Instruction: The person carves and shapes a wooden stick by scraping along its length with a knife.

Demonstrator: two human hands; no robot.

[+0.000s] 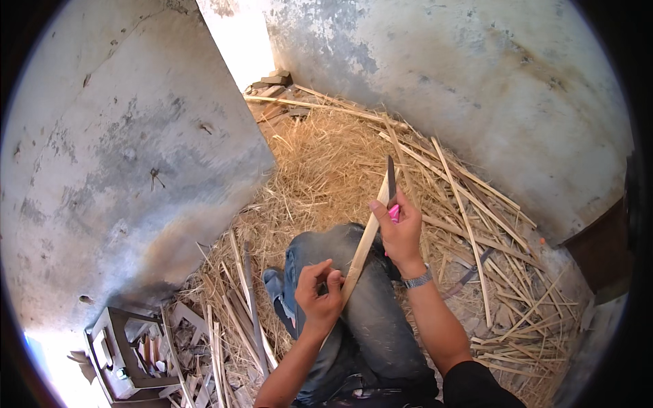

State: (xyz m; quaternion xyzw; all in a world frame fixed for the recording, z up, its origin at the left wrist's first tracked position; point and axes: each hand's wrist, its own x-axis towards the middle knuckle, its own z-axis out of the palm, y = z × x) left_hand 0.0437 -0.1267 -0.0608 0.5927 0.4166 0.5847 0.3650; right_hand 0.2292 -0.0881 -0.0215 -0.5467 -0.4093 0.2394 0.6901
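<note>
While I'm watching this feed, both hands are on 1 strip (360, 255) of split bamboo lying across the knee (340, 251). The left hand (318, 294) is clamped around its lower end, fingers curled tight. The right hand (401, 234) sits further up, closed on a knife (391, 187) with a pink handle, blade pointing up and away, thumb pressed on the strip's top end. Long axis runs lower-left to upper-right, away from the body, so the blade lies almost along the strip. Right hand is nearer the far tip. Straw (326, 163) and more slats (476, 231) cover the floor around.
</note>
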